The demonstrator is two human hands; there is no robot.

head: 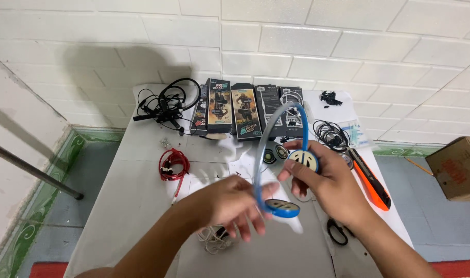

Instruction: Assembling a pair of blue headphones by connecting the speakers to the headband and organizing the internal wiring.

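White tiled wall at the back, w/ a pale bench point(132, 206) pushed up against it and tiled floor showing on both sides. Both hands are up over the middle of the bench, holding a blue headset point(291, 154) in the air. Left hand point(235, 203) is blurred, fingers curled, touching the lower earpiece by the band's end; how tight it grips I can't tell. Right hand point(325, 180) is closed round the upper earpiece, thumb and fingers pinching its rim. Band arcs up between them, toward the wall.

Back edge is crowded: a row of dark retail boxes point(245, 108) stands just off the wall, black cable tangle point(165, 105) at the left corner, small black bits near the right corner. Red earphones point(173, 164) sit left of centre, well apart from the hands. Right edge has an orange-black utility knife point(371, 180) lying along it, black scissors point(338, 231) nearer the front. White cord point(214, 239) lies under the left hand. Open room mostly front-left and front-centre of the bench. Cardboard box point(458, 167) on the floor off to the right.
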